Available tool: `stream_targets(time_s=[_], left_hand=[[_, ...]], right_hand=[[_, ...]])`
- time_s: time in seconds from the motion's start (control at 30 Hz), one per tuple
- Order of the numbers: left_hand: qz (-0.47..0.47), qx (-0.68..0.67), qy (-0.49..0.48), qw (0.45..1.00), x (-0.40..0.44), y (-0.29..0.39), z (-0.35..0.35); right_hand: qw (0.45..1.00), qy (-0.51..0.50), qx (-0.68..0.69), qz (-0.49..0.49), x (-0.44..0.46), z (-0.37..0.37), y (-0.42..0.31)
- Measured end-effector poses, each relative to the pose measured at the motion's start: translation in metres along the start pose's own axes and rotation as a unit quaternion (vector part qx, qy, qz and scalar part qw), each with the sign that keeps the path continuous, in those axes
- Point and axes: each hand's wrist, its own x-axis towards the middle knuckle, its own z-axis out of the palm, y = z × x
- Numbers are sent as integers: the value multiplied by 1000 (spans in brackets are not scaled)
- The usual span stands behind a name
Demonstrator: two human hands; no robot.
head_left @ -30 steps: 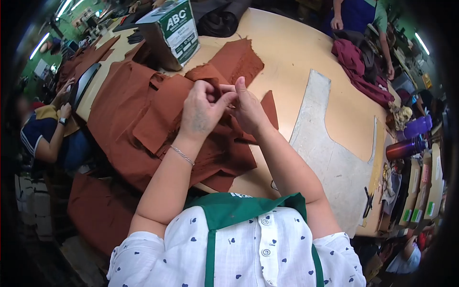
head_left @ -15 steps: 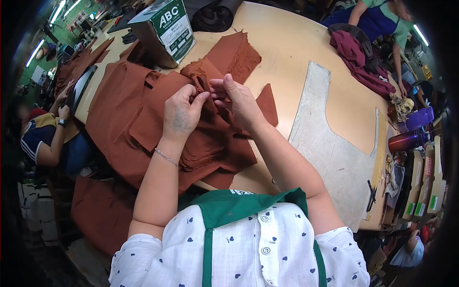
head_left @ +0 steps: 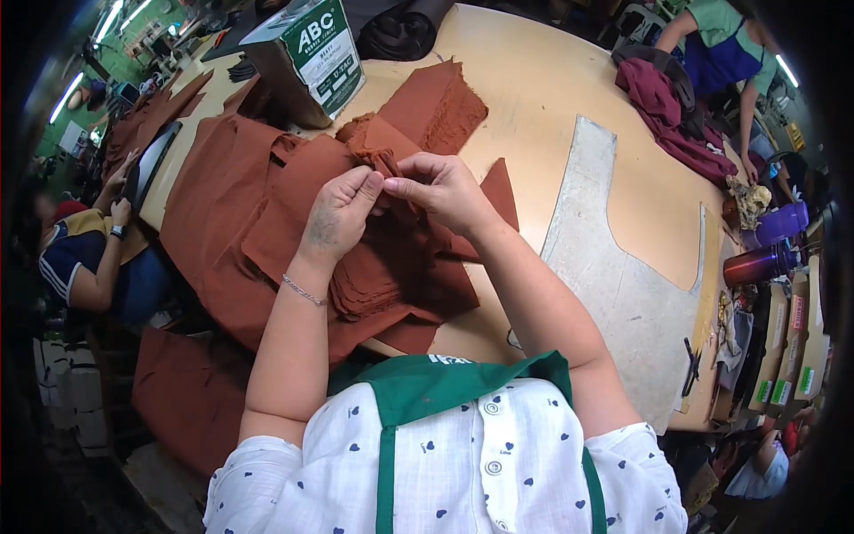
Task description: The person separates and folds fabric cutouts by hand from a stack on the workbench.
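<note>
Rust-brown cut fabric (head_left: 302,191) lies in layered piles across the left of the table. Above the pile, my left hand (head_left: 341,211) pinches the edge of the fabric between thumb and fingers. Beside it, my right hand (head_left: 445,191) closes on the same raised fabric, its thumb meeting the left thumb. The gathered fabric edge (head_left: 381,160) sticks up between both hands. Just below hangs a stack of fabric layers (head_left: 378,289) with stepped edges. Behind my hands rests a thick stack of brown pieces (head_left: 436,107) with frayed sides.
A green-and-white metal can (head_left: 311,67) stands at the back. A large grey pattern piece (head_left: 614,285) lies right on the table (head_left: 525,71). Scissors (head_left: 689,365), a purple tumbler (head_left: 756,262) and maroon cloth (head_left: 663,116) line the right side. Co-workers (head_left: 89,240) are at left and back right.
My right hand has gone from fingers spread to a pinch on the fabric against my left hand. The person at back right has shifted.
</note>
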Motion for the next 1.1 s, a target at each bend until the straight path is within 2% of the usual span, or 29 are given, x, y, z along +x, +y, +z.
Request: stream_targets(time_s=[0.03, 0.07, 0.13, 0.17, 0.23, 0.3, 0.33, 0.37, 0.4, 0.43, 0.47, 0.5, 0.53, 0.6, 0.67, 0.7, 0.73, 0.8, 0.87, 0.93, 1.0, 1.03, 1.1], left_hand=[[-3, -2, -1, 1000, 1, 2, 1], [1, 57, 3, 998, 1, 2, 1], [9, 174, 12, 985, 3, 4, -1], [46, 205, 14, 978, 3, 5, 2], [118, 267, 20, 956, 4, 10, 7], [4, 71, 17, 997, -5, 28, 5], [-54, -28, 12, 998, -11, 39, 3], [-15, -13, 27, 999, -19, 49, -7], [-17, -23, 66, 997, -28, 58, -17], [64, 24, 123, 990, -34, 58, -30], [-30, 14, 177, 984, -49, 57, -53], [-34, -12, 243, 969, -56, 48, -68], [-23, 45, 207, 977, -68, 38, -97], [-139, 261, 174, 939, -87, 10, -134], [-215, 505, 121, 827, -97, -2, -144], [-226, 505, 149, 819, -93, 11, -124], [-164, 522, 187, 816, -90, 5, -118], [34, 375, 363, 853, -73, 18, -87], [147, 253, 315, 903, -55, 35, -55], [134, 158, 194, 959, -38, 47, -15], [44, 210, 135, 967, -19, 37, 11], [-1, 188, 124, 974, -9, 17, 19], [84, 333, 161, 925, 0, -5, 25]], right_hand=[[998, 22, -46, -27, 0, 2, 2], [993, 45, -92, -55, 1, 4, 3], [949, 123, -227, -179, 2, 6, 6], [912, 161, -291, -239, 3, 7, 8], [886, 188, -330, -266, 7, 0, 11], [861, 230, -366, -270, 15, -8, 16], [863, 277, -361, -220, 26, -26, 30], [861, 326, -353, -167, 34, -50, 45], [855, 347, -367, -121, 35, -73, 50], [888, 323, -316, -90, 29, -81, 43], [917, 295, -263, -56, 24, -83, 37], [933, 282, -221, -40, 23, -81, 37], [946, 270, -179, -23, 22, -79, 38], [970, 234, -62, 1, 22, -72, 36], [980, 175, 88, 19, 20, -58, 29], [978, 156, 133, 31, 13, -48, 14], [979, 139, 146, 28, 13, -42, 14], [980, 106, 168, 21, 13, -35, 14], [983, 96, 151, 34, 7, -21, 4], [988, 87, 122, 43, 6, -13, 0], [988, 79, 133, 28, 5, -2, 1], [988, 82, 127, 15, 4, 6, 2], [994, 75, 83, -9, 3, 9, 7]])
